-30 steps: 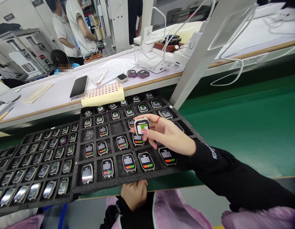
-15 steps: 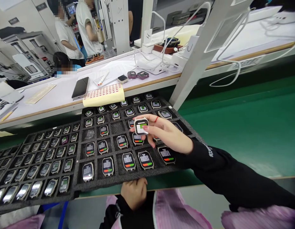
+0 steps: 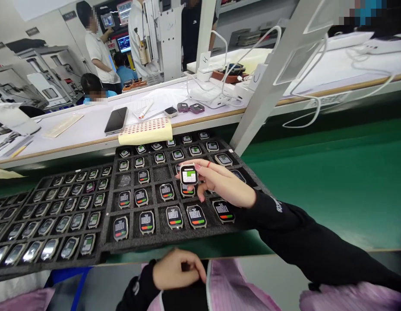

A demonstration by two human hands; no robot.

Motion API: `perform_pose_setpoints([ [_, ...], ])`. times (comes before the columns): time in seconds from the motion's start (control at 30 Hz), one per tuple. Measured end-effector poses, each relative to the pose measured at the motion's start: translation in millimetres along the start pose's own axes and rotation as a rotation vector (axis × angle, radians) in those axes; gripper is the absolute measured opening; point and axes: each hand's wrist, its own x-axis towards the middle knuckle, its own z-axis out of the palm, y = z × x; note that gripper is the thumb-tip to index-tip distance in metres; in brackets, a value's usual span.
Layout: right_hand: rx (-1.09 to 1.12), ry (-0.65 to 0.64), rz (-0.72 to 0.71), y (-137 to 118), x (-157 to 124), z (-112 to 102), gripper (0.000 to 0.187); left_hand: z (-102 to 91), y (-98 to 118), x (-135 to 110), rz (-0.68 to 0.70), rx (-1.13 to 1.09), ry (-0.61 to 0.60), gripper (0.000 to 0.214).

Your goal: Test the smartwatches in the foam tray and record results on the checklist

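A smartwatch (image 3: 189, 174) without a strap is held between the thumb and fingers of my right hand (image 3: 224, 183). Its lit screen faces me and shows a white and green grid. It hovers over a dark foam tray (image 3: 156, 237), whose compartments hold several watch bodies, many with lit screens. One watch (image 3: 187, 189) in the tray is partly covered by the held one. Below the tray's near edge, close to my lap, my left hand (image 3: 179, 270) is loosely curled, and I see nothing in it.
A second foam tray (image 3: 99, 233) of watches adjoins on the left. Behind stands a white shelf with a phone (image 3: 116, 120), a yellow sticker sheet (image 3: 145, 131), a pen (image 3: 146, 110) and white cables. A slanted metal post (image 3: 268, 82) rises at right. Several people are in the background.
My right thumb has shifted from the screen to the watch's upper edge, baring the display. My left hand has moved lower and left, away from the tray's edge. The view has shifted slightly.
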Motion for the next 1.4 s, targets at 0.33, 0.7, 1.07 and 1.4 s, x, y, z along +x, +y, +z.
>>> perform_pose_setpoints([
  [0.33,-0.120,-0.123,0.055,-2.5,-2.1,27.5,0.050,-96.0,59.4,-8.4,0.166,-0.042,0.759,0.069],
  [0.7,-0.444,-0.114,-0.004,0.7,0.4,40.3,0.056,-90.4,46.0,9.7,0.265,-0.137,0.806,0.052],
  [1.07,-0.827,-0.134,-0.688,5.9,-16.4,42.8,0.026,-97.0,52.1,16.2,0.242,-0.445,0.894,0.064],
  [1.4,-0.474,-0.200,-0.222,8.3,-16.7,44.9,0.033,-90.4,59.1,15.7,0.285,-0.160,0.924,0.048],
])
